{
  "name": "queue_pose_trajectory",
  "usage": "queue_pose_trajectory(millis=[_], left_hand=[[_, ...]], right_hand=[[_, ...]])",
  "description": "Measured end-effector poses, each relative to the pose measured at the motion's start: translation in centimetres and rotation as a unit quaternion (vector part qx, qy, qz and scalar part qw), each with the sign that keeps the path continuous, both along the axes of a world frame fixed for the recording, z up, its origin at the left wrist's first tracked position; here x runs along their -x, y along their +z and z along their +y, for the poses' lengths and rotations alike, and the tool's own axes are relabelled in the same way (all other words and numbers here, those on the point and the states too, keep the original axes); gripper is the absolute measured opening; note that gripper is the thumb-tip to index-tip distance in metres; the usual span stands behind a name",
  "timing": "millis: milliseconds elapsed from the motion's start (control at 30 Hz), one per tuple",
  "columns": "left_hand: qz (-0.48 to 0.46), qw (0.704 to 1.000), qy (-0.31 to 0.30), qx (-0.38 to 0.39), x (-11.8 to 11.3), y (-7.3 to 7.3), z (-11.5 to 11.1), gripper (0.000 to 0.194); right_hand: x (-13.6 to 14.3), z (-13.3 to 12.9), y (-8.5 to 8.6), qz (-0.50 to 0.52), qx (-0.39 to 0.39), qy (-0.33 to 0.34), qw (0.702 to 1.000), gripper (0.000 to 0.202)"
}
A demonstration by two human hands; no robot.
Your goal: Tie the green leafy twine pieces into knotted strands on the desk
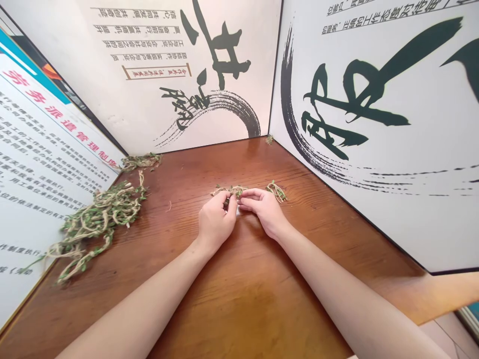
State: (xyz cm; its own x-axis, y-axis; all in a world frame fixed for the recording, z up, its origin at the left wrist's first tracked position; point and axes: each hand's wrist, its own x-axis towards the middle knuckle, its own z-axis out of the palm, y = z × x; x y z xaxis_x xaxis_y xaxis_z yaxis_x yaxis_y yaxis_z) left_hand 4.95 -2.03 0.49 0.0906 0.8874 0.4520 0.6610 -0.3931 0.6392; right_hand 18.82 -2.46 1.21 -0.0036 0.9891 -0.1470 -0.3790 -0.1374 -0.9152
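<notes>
Brown wooden tabletop (243, 294), walled by printed boards (228, 122). Leafy twine (236, 189) at mid-table, at my fingertips: left hand (218, 218) pinched on it; right hand (265, 209) meets it, whether gripping I can't tell. Just beyond the right, one small bundle (276, 191) lies apart, perhaps finished. Piece in hand looks midway. Far left, a big tangled heap (105, 214), seemingly still to be worked.

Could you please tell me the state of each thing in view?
Left hand: curled at the leafy strand, grip unclear
Right hand: bent at the strand, grip unclear
Leafy strand: partly hidden by the hands
Small leafy bundle: gathered, lying beyond the right hand
Large leafy heap: tangled
Calligraphy panels: standing on edge
</notes>
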Motion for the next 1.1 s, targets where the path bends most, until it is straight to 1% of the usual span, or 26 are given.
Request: queue_pose_trajectory(millis=[67,200,300,467,667,767,833,967,1100], left_hand=[[0.031,1.000,0.003,-0.002,-0.03,0.00,-0.09,0.026],[0.070,0.998,0.001,-0.002,-0.05,0.02,-0.16,0.025],[0.082,0.997,0.002,0.004,-0.03,-0.09,-0.17,0.026],[0.076,0.997,-0.002,0.002,0.00,-0.32,-0.23,0.025],[0.054,0.998,-0.016,-0.007,-0.01,-0.32,0.02,0.026],[0.038,0.999,-0.017,-0.014,-0.01,-0.33,0.04,0.026],[0.038,0.999,-0.016,-0.016,-0.02,-0.37,0.01,0.026],[0.063,0.997,-0.019,-0.035,-0.07,-0.43,-0.05,0.024],[0.088,0.994,-0.022,-0.066,-0.10,-0.48,-0.07,0.023]], right_hand=[[-0.04,-0.12,0.16,0.026,-0.013,0.007,1.000,0.033],[-0.09,-0.25,0.26,0.007,-0.037,-0.005,0.999,0.048],[-0.08,-0.13,0.05,0.021,-0.038,-0.018,0.999,0.055],[0.02,0.02,-0.06,0.074,-0.013,-0.037,0.996,0.056],[0.08,-0.13,0.25,0.035,-0.045,-0.062,0.996,0.050],[0.13,-0.10,0.31,0.039,-0.050,-0.070,0.995,0.047],[0.17,-0.07,0.36,0.062,-0.036,-0.073,0.995,0.048],[0.25,-0.17,0.56,0.144,0.033,-0.055,0.988,0.048],[0.30,-0.24,0.73,0.195,0.081,-0.060,0.976,0.037]])
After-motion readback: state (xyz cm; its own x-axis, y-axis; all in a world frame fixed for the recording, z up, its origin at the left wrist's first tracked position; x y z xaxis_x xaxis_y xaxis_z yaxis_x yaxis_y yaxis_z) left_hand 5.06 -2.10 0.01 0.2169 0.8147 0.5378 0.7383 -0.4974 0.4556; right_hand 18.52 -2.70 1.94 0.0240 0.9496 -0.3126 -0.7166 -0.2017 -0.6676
